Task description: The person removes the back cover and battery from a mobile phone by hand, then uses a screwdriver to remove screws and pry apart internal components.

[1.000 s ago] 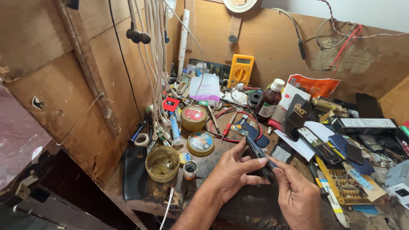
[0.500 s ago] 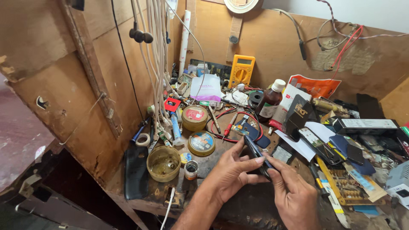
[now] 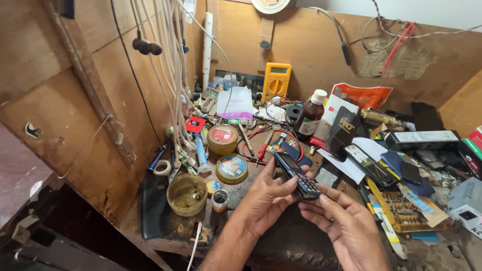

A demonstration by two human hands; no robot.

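A small dark blue keypad phone (image 3: 296,175) is held above the cluttered wooden workbench (image 3: 261,241), tilted with its top end toward the back left. My left hand (image 3: 263,200) grips it from the left side, thumb along its edge. My right hand (image 3: 341,226) supports the phone's lower end from underneath, its fingertips touching the phone near the keypad. Both forearms enter from the bottom of the head view.
A yellow multimeter (image 3: 276,80) leans on the back wall. A brown bottle with a white cap (image 3: 309,115), two round tins (image 3: 223,139), an open pot of paste (image 3: 187,193), several phones (image 3: 371,163), screwdrivers and a circuit board (image 3: 399,213) crowd the bench. White cables (image 3: 168,75) hang at left.
Both hands have shifted slightly on the phone, which stays in the same place above the bench; the camera has moved a little.
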